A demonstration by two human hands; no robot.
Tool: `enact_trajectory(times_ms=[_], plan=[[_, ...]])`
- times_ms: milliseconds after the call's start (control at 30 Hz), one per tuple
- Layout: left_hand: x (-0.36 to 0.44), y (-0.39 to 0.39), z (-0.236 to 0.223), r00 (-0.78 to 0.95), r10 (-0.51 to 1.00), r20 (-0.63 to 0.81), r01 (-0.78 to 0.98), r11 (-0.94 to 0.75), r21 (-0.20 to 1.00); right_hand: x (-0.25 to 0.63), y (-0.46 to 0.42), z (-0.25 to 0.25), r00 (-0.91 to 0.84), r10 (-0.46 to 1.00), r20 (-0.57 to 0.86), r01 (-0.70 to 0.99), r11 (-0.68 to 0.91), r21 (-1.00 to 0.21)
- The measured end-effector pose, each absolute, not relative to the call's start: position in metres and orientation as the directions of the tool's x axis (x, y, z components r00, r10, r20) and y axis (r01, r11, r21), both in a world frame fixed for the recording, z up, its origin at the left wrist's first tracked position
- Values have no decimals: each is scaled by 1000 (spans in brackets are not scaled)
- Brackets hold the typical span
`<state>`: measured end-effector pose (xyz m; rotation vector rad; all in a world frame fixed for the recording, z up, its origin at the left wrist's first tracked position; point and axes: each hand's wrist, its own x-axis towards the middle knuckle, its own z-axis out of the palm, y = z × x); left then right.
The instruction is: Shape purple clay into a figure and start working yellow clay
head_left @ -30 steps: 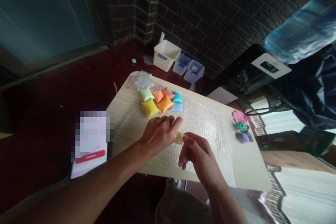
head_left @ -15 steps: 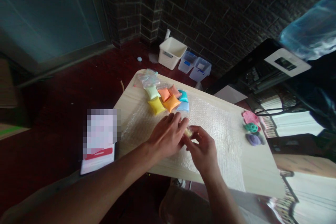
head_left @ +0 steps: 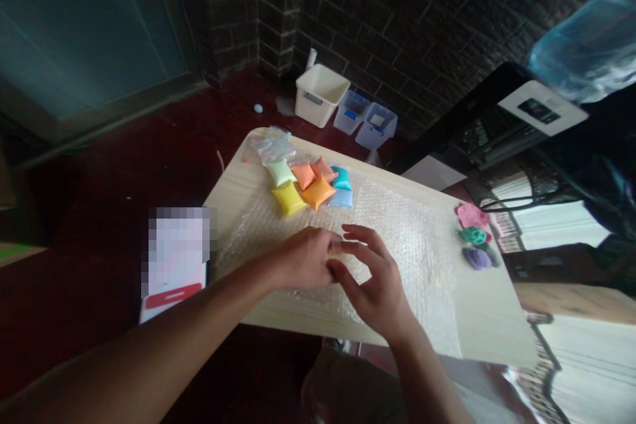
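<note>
A small pale yellow clay packet [head_left: 336, 253] is mostly hidden between my two hands, above the bubble wrap [head_left: 392, 232]. My left hand [head_left: 307, 258] is closed on it, knuckles up, its fingertips out of sight. From the right, my right hand [head_left: 372, 271] curves in with thumb and index finger on either side of the packet, the other fingers raised and apart. Just beyond lie plump colored packets: a yellow one [head_left: 289, 199], an orange one [head_left: 318, 193], a pale green one [head_left: 279, 172], plus coral, teal and light blue ones.
Clear plastic bags [head_left: 271, 146] lie at the table's far left corner. Pink, green and purple molded pieces [head_left: 473, 236] sit by the right edge. A lit screen [head_left: 176, 258] stands left of the table [head_left: 491, 324]. A white basket [head_left: 320, 96] and clear bins are on the floor behind.
My left hand has rolled over, hiding more of the pale yellow packet. My right hand's fingers have spread and shifted around it. The view has swung slightly; the other packets stay put.
</note>
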<state>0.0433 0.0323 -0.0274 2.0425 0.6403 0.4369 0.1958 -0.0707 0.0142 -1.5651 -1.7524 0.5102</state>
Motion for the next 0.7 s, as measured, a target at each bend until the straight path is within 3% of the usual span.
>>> enact_trajectory(times_ms=[167, 400, 700], plan=[[44, 29, -25, 767, 638, 69, 385, -543, 746, 197, -71, 10, 20, 964, 265, 741, 164, -651], [42, 31, -29, 713, 699, 64, 471, -544, 695, 192, -67, 17, -31, 972, 232, 696, 188, -693], [38, 30, -22, 760, 650, 18, 471, -570, 674, 190, -69, 22, -73, 980, 184, 736, 178, -653]])
